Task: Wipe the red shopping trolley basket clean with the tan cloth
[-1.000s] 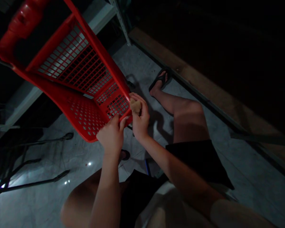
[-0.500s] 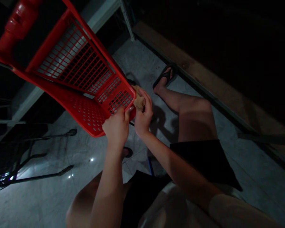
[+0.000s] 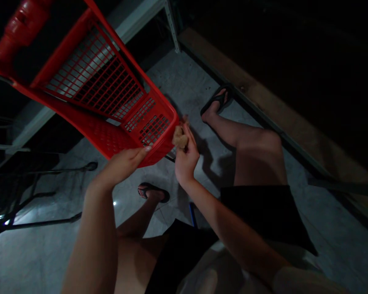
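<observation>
A red plastic shopping cart basket [image 3: 159,108] with grid-patterned sides tilts across the upper left of the head view. My right hand [image 3: 186,161] is closed around a crumpled tan cloth [image 3: 180,139], just outside the basket's near corner. My left hand [image 3: 125,163] lies along the near edge of the basket, its visible fingers stretched out and the tips touching the red plastic. Some of its fingers are hidden or dim.
A dark metal frame with casters [image 3: 90,166] stands at the left. A pale shelf leg [image 3: 173,30] is at the top, and a wooden ledge [image 3: 254,96] runs along the right. My sandalled feet [image 3: 153,192] rest on the grey floor, with a blue stick-like object [image 3: 192,214] near my legs.
My left hand has moved left from the basket's near corner and its fingers have straightened. My right hand has shifted slightly down with the cloth. My left foot has come into fuller view.
</observation>
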A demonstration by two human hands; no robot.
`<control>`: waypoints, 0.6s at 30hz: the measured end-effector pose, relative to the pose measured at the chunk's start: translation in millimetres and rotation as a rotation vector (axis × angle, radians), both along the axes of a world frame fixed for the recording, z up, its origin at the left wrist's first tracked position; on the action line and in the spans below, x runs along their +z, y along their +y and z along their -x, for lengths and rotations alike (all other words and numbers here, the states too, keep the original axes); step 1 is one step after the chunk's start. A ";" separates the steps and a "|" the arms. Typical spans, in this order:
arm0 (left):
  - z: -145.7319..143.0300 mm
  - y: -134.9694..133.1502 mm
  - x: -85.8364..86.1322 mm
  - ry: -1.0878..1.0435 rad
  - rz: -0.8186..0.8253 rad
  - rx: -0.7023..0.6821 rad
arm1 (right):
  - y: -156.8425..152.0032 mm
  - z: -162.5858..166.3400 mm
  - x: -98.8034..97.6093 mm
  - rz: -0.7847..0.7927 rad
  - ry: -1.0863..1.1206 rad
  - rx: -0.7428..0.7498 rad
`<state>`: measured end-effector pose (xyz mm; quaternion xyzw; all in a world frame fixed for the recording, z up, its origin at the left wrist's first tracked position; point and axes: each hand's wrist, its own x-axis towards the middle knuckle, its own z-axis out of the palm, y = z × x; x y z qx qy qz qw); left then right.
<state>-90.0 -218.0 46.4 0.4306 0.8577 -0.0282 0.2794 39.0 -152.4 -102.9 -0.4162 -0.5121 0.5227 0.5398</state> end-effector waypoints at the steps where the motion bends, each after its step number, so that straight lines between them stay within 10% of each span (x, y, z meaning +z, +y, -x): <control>1: -5.3 -0.9 -1.5 0.064 0.025 0.004 | -2.7 0.5 11.7 -0.034 0.001 0.025; 4: -29.3 5.3 -5.5 0.264 0.080 -0.022 | -14.6 -2.1 7.9 -0.096 -0.069 0.140; 10: -64.0 24.8 -7.7 0.409 0.098 0.012 | -30.5 -0.6 -79.1 0.153 -0.141 0.128; 18: -91.3 38.9 -20.4 0.425 -0.090 0.113 | 14.4 -0.3 10.1 -0.012 0.008 0.016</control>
